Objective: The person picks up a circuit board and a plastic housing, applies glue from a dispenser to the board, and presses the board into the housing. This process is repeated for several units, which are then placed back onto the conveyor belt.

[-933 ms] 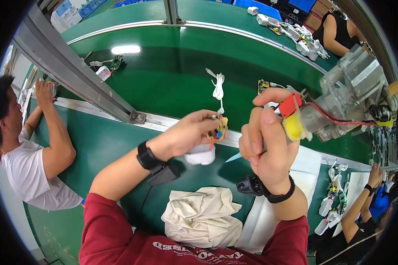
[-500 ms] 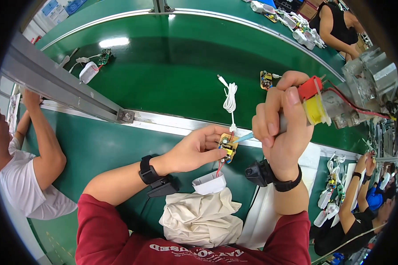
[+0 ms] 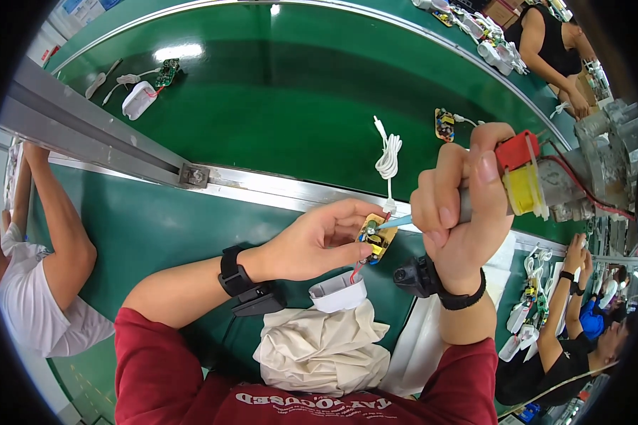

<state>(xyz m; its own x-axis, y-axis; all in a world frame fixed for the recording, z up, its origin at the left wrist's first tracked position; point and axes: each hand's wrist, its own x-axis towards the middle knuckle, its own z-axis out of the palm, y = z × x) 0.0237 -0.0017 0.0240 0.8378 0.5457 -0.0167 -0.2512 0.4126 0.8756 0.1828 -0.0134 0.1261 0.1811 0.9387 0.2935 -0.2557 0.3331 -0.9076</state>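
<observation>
My left hand (image 3: 312, 244) grips a small yellow circuit board (image 3: 377, 249) by its edge, thumb on the near side and fingers behind. My right hand (image 3: 461, 205) is closed around a grey dispenser-like tool with a red switch, a yellow band (image 3: 524, 191) and a tapered light-blue nozzle (image 3: 398, 222). The nozzle's tip meets the board's components near its upper part; whether anything comes out cannot be seen. Red wires run from the board down to an open white plastic casing (image 3: 339, 293). A coiled white cable (image 3: 388, 159) leads from its far end.
A crumpled cream cloth (image 3: 322, 347) lies before me. Past the metal rail (image 3: 283, 188), the green surface carries another circuit board (image 3: 444, 125) and a white casing (image 3: 140, 100). A metal post (image 3: 106, 120) stands left. Co-workers are at both sides and far right.
The view has shifted slightly, and my hands with the board appear a little further right. The nozzle tip stays at the board. The left co-worker has leaned further out of view.
</observation>
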